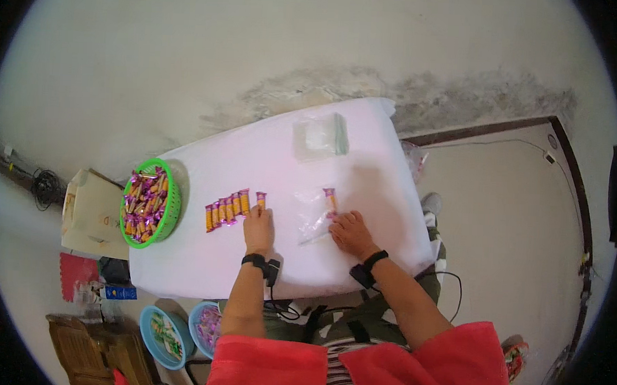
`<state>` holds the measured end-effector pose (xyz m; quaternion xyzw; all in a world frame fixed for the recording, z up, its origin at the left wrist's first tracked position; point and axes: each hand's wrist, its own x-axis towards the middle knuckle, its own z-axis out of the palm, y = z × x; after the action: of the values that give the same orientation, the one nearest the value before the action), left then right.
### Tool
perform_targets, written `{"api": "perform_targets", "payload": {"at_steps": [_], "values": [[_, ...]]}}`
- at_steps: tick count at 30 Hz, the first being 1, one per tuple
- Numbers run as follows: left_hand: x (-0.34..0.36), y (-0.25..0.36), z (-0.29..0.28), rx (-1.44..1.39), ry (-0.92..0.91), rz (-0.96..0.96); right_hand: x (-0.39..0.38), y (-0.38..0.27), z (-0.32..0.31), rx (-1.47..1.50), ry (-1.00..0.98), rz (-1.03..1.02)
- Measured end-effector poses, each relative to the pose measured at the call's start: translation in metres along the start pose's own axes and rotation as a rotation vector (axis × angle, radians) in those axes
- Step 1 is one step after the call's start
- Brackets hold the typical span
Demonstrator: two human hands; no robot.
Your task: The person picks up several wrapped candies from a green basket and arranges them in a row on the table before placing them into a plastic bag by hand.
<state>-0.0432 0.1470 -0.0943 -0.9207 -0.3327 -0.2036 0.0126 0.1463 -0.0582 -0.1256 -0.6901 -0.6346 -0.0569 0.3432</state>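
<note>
A short row of purple-and-yellow wrapped snack bars (226, 207) lies on the white-covered table, left of centre. Just right of that row, my left hand (258, 231) has its fingers closed on the lower end of a single wrapped bar (261, 199). A clear plastic bag (310, 210) lies flat to the right, with one wrapped bar (330, 197) on or in it; which of the two I cannot tell. My right hand (351, 233) has its bent fingers closed at the bag's right edge, by the lower end of that bar.
A green basket (175, 207) full of wrapped bars stands at the table's left end. Flat clear bags (318, 136) lie near the far edge. Beyond the table's left end is a cardboard box (91, 214). Two blue basins (149, 340) stand below the near edge.
</note>
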Motion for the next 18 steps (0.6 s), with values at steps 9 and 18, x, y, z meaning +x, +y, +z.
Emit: {"api": "perform_targets", "payload": {"at_steps": [9, 18], "values": [[-0.075, 0.081, -0.054, -0.576, -0.093, -0.105, -0.001, 0.007, 0.007, -0.088, 0.04, -0.03], [-0.085, 0.13, -0.051, -0.592, -0.14, 0.128, 0.004, 0.003, 0.004, -0.069, 0.055, -0.031]]}}
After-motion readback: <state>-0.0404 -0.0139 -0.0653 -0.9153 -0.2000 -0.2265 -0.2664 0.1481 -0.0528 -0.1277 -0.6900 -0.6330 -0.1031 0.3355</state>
